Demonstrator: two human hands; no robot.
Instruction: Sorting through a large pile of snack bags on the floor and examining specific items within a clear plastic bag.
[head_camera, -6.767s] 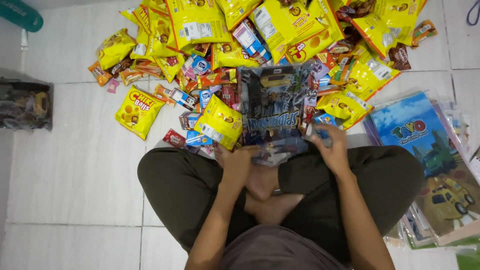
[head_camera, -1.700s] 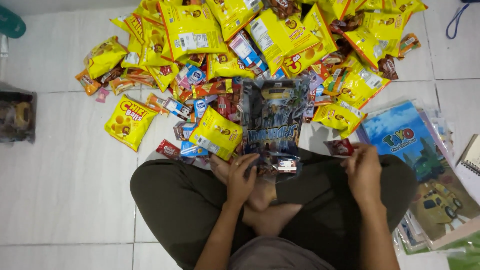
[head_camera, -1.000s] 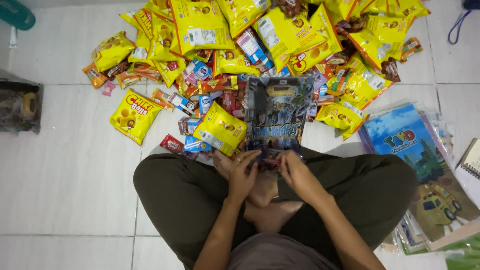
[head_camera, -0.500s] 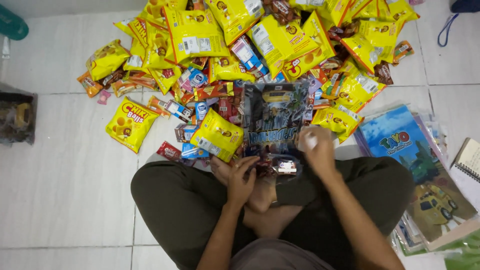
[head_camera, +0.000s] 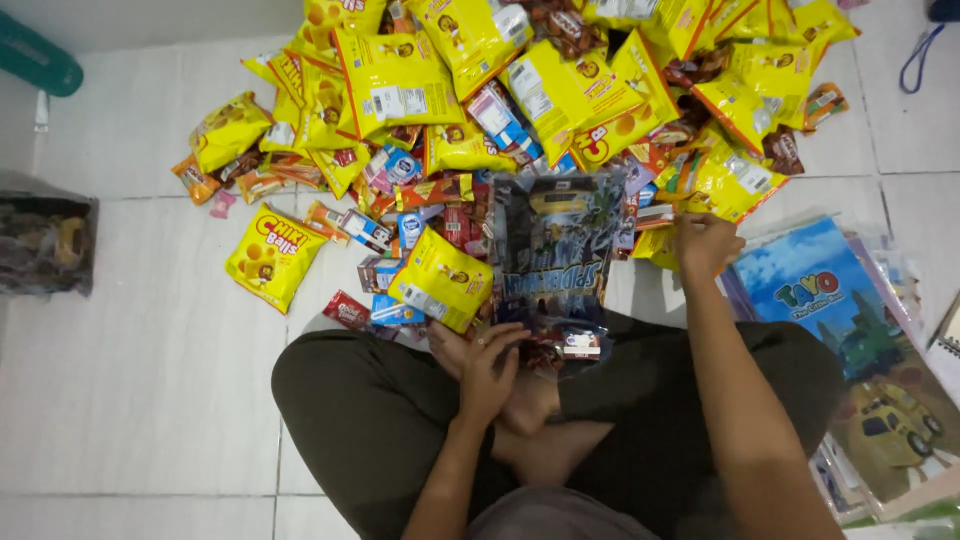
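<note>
A clear plastic goodie bag (head_camera: 553, 260) printed with a dark blue cartoon city scene lies flat on the white tiled floor, in front of the seated person's crossed legs. Its near end is open and bulges with small snack packs, red and white among them. To its right, a yellow snack packet (head_camera: 660, 246) lies at the near right edge of the heap, mostly covered by fingers.
</note>
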